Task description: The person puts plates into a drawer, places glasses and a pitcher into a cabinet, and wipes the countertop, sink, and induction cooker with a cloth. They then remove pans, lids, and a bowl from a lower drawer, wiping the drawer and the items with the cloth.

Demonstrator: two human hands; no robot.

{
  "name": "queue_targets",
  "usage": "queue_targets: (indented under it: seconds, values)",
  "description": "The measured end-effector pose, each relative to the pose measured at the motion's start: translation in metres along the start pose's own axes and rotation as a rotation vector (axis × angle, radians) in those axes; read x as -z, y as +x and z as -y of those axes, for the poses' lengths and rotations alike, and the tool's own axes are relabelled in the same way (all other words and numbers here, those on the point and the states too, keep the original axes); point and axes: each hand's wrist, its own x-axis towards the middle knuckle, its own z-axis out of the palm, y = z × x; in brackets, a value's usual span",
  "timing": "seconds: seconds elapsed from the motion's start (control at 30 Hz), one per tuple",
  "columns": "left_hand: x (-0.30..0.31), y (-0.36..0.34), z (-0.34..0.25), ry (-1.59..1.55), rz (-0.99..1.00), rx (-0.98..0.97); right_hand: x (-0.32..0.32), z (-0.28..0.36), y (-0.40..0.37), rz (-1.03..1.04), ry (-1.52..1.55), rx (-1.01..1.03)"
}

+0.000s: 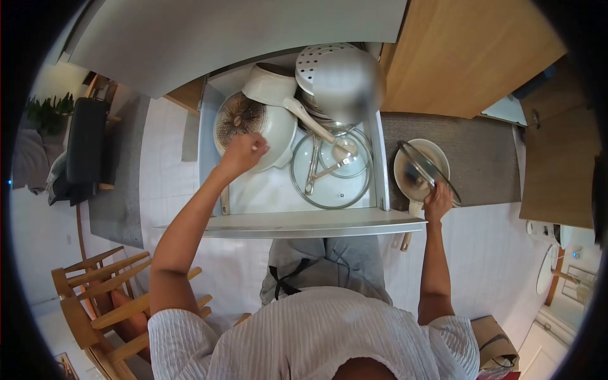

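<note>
My right hand (438,201) grips the edge of a glass lid (430,171). The lid is tilted over a cream pan (405,180) that stands on the floor mat, right of the open drawer. My left hand (246,154) is above the drawer's left side, fingers curled in, nothing visible in them. Beneath it are a brown-patterned pan (237,120) and a white pot (282,139). A cream saucepan (269,85) lies tilted behind, its handle pointing right and forward. Clear glass lids (339,193) lie in the drawer's right half.
The drawer front (316,223) runs between my body and the pans. A perforated white steamer plate (310,63) and a blurred round thing (345,85) stand at the drawer's back right. A wooden chair (79,310) is at the lower left, a paper bag (494,342) at the lower right.
</note>
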Motion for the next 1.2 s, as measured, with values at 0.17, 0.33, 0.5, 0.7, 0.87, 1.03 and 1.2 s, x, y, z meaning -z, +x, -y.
queue_targets:
  seconds: [0.17,0.33,0.5,0.7,0.87,1.03,1.2]
  values:
    - [-0.072,0.068,0.007,-0.879,0.161,0.629,-0.012,0.009,-0.045,0.087,0.057,0.005]
    - [-0.146,0.136,0.011,-1.297,-0.057,0.831,-0.035,0.014,-0.082,0.228,0.091,-0.016]
    - [-0.159,0.14,-0.002,-1.385,-0.18,0.897,-0.065,0.013,-0.115,0.328,-0.011,0.013]
    - [-0.143,0.129,0.001,-1.455,-0.271,0.799,-0.086,0.017,-0.131,0.447,-0.02,0.028]
    - [-0.106,0.108,0.005,-1.225,-0.359,0.847,-0.098,0.012,-0.123,0.509,0.026,0.021]
    - [-0.06,0.079,0.018,-1.148,-0.188,0.768,-0.098,0.005,-0.093,0.591,0.124,0.01]
    - [-0.031,0.054,0.024,-1.123,-0.028,0.77,-0.082,-0.009,-0.056,0.783,0.364,0.077]
